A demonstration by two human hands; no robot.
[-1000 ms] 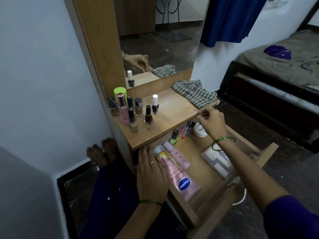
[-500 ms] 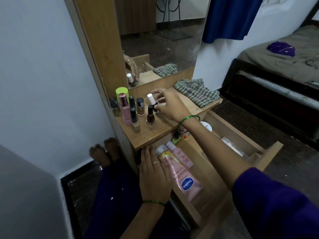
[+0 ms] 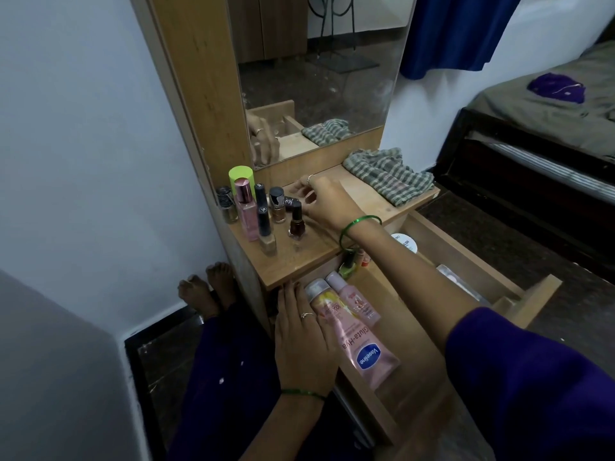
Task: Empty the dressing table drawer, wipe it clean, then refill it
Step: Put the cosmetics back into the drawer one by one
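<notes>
The wooden drawer (image 3: 466, 252) stands pulled open under the dressing table top (image 3: 299, 261). In it lie a pink Vaseline tube (image 3: 366, 354), a spray can (image 3: 320, 299), a small pink bottle (image 3: 353, 301), a green nail polish (image 3: 347, 266), a white jar (image 3: 404, 242) and a clear packet (image 3: 456, 277). My right hand (image 3: 324, 202) is on the table top, fingers curled round the cap end of a dark nail polish bottle (image 3: 293, 201) that is tilted. My left hand (image 3: 303, 334) rests flat on the drawer's left edge beside the spray can.
Several bottles stand at the table top's left: a lime-capped one (image 3: 241, 176), a pink perfume (image 3: 246, 211), a dark red polish (image 3: 295, 224). A checked cloth (image 3: 389, 176) lies at the right end. Mirror (image 3: 316, 78) behind, bed (image 3: 532, 121) to the right, wall on the left.
My right hand rose from the back of the drawer to the table top, took the white-capped polish bottle and tipped it over toward the other bottles. The left hand stayed put.
</notes>
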